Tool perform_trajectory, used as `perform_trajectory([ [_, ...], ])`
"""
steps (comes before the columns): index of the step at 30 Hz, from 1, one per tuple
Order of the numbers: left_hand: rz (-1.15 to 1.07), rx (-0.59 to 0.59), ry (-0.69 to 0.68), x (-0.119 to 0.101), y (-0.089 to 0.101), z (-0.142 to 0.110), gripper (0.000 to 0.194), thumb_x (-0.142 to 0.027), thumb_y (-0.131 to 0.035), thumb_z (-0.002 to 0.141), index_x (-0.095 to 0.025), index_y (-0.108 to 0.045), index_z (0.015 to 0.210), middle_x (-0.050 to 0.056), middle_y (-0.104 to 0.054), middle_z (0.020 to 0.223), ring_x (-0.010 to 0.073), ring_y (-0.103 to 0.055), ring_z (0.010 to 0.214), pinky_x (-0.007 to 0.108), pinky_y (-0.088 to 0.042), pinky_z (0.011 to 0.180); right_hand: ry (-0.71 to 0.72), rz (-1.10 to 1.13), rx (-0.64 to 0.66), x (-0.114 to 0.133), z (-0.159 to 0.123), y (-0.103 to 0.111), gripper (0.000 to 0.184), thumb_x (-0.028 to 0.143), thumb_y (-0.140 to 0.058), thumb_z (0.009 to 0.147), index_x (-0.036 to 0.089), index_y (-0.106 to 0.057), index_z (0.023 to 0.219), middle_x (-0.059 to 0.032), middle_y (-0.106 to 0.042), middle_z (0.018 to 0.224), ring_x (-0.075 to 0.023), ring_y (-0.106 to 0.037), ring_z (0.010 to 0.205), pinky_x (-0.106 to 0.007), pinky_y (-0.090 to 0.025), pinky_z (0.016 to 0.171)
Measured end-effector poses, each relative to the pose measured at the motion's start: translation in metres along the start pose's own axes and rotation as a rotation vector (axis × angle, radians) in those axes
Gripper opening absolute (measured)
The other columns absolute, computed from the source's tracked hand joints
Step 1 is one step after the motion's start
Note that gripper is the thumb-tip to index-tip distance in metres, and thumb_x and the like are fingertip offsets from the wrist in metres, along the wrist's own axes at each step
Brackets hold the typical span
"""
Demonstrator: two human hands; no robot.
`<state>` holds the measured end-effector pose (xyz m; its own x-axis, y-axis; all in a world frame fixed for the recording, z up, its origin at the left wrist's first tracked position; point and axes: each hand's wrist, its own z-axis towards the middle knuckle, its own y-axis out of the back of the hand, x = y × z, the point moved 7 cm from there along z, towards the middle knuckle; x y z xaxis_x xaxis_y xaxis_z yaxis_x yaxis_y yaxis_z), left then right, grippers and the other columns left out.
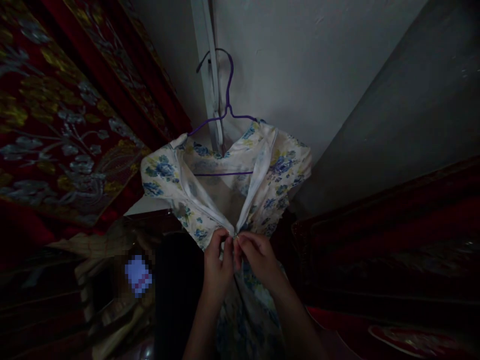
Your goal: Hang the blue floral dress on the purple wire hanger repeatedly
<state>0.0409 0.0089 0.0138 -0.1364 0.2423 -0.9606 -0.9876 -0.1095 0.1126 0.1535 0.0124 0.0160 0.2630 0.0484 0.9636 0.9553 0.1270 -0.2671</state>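
Both hands meet at the bottom of a V-shaped opening in a floral dress. The left hand (219, 255) and right hand (260, 252) are nearly touching, fingertips pinched narrow on the dress (281, 165) where its two white edges come together; in this dim light the fastening is probably a zip. Neither hand is clearly nearer to that point. The dress's long axis runs from its shoulders, ahead of the hands, back between the forearms. The opening widens away from the fingers. Farther ahead, a purple hanger (229, 90) spans the shoulders, its hook at a pale strip (204, 30) against a grey wall (300, 65). Ahead and left of the hands is red cloth (48, 100) with gold and silver flowers; left of them, a blurred blue-white patch (138, 272).
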Motion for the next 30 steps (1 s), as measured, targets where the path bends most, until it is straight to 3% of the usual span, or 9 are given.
perform_trajectory([
  [4, 0.053, -0.007, 0.024, 0.007, 0.005, -0.005, 0.014, -0.030, -0.057, 0.096, -0.019, -0.066, 0.097, 0.003, -0.071, 0.088, 0.0178, -0.067, 0.084, 0.027, -0.051, 0.079, -0.047, 0.050, 0.026, 0.000, 0.003, -0.004, 0.038, 0.049, -0.057, 0.088, 0.017, -0.063, 0.068, 0.0025, -0.054, 0.043, -0.0099, -0.048, 0.037, -0.021, -0.032, 0.042],
  [7, 0.072, 0.038, 0.029, 0.012, 0.004, -0.001, 0.016, -0.030, -0.056, 0.097, -0.018, -0.067, 0.096, 0.004, -0.072, 0.089, 0.0191, -0.069, 0.084, 0.028, -0.052, 0.079, -0.032, 0.089, 0.004, 0.017, 0.014, -0.002, 0.039, 0.051, -0.058, 0.087, 0.016, -0.067, 0.073, 0.0022, -0.054, 0.041, -0.0092, -0.044, 0.034, -0.021, -0.029, 0.039],
  [13, 0.260, 0.230, -0.031, 0.020, -0.025, 0.009, 0.016, -0.023, -0.050, 0.096, -0.019, -0.061, 0.085, 0.003, -0.066, 0.076, 0.0191, -0.064, 0.071, 0.029, -0.047, 0.068, 0.120, 0.068, -0.090, 0.113, 0.080, 0.006, 0.028, 0.042, -0.065, 0.078, 0.016, -0.067, 0.068, 0.0046, -0.051, 0.041, -0.0072, -0.040, 0.035, -0.020, -0.026, 0.037],
  [15, 0.311, 0.304, -0.068, 0.021, -0.035, 0.012, 0.015, -0.020, -0.047, 0.095, -0.020, -0.058, 0.084, 0.004, -0.066, 0.077, 0.0201, -0.064, 0.072, 0.030, -0.046, 0.068, 0.187, 0.067, -0.108, 0.146, 0.097, 0.006, 0.024, 0.037, -0.062, 0.080, 0.017, -0.066, 0.068, 0.0053, -0.049, 0.042, -0.0066, -0.040, 0.036, -0.019, -0.027, 0.038],
  [19, 0.392, 0.443, -0.127, 0.010, -0.040, 0.024, 0.016, -0.016, -0.048, 0.093, -0.021, -0.056, 0.080, 0.003, -0.064, 0.073, 0.0204, -0.063, 0.068, 0.029, -0.043, 0.064, 0.342, -0.038, -0.073, 0.173, 0.098, -0.005, 0.026, 0.035, -0.054, 0.088, 0.018, -0.067, 0.071, 0.0043, -0.052, 0.045, -0.0074, -0.045, 0.038, -0.020, -0.029, 0.040],
  [22, 0.308, 0.460, -0.216, -0.031, -0.029, 0.045, 0.010, -0.019, -0.052, 0.095, -0.020, -0.062, 0.094, 0.002, -0.067, 0.078, 0.0187, -0.065, 0.071, 0.028, -0.047, 0.067, 0.433, -0.123, -0.047, 0.165, 0.082, -0.011, 0.028, 0.035, -0.053, 0.088, 0.020, -0.066, 0.069, 0.0040, -0.054, 0.046, -0.0080, -0.047, 0.038, -0.021, -0.031, 0.041],
  [24, 0.155, 0.258, -0.353, -0.077, -0.006, 0.067, 0.030, -0.023, -0.058, 0.096, -0.020, -0.057, 0.126, 0.004, -0.070, 0.092, 0.0175, -0.067, 0.079, 0.028, -0.050, 0.075, 0.461, -0.164, -0.045, 0.158, 0.071, -0.011, 0.027, 0.033, -0.052, 0.086, 0.021, -0.063, 0.064, 0.0042, -0.053, 0.045, -0.0080, -0.047, 0.038, -0.022, -0.032, 0.042],
  [26, 0.087, 0.074, -0.545, -0.126, 0.016, 0.084, 0.046, -0.026, -0.060, 0.096, -0.021, -0.049, 0.141, 0.004, -0.069, 0.098, 0.0155, -0.065, 0.079, 0.026, -0.050, 0.074, 0.477, -0.197, -0.032, 0.158, 0.062, -0.011, 0.027, 0.030, -0.051, 0.084, 0.021, -0.061, 0.061, 0.0044, -0.052, 0.044, -0.0079, -0.046, 0.038, -0.022, -0.032, 0.043],
  [30, 0.310, 0.132, -0.791, -0.188, 0.011, 0.097, 0.016, -0.027, -0.060, 0.098, -0.018, -0.071, 0.105, 0.003, -0.072, 0.090, 0.0133, -0.063, 0.074, 0.023, -0.048, 0.072, 0.535, -0.243, -0.028, 0.176, 0.049, -0.012, 0.029, 0.028, -0.049, 0.085, 0.022, -0.059, 0.058, 0.0048, -0.049, 0.044, -0.0078, -0.043, 0.038, -0.022, -0.032, 0.044],
])
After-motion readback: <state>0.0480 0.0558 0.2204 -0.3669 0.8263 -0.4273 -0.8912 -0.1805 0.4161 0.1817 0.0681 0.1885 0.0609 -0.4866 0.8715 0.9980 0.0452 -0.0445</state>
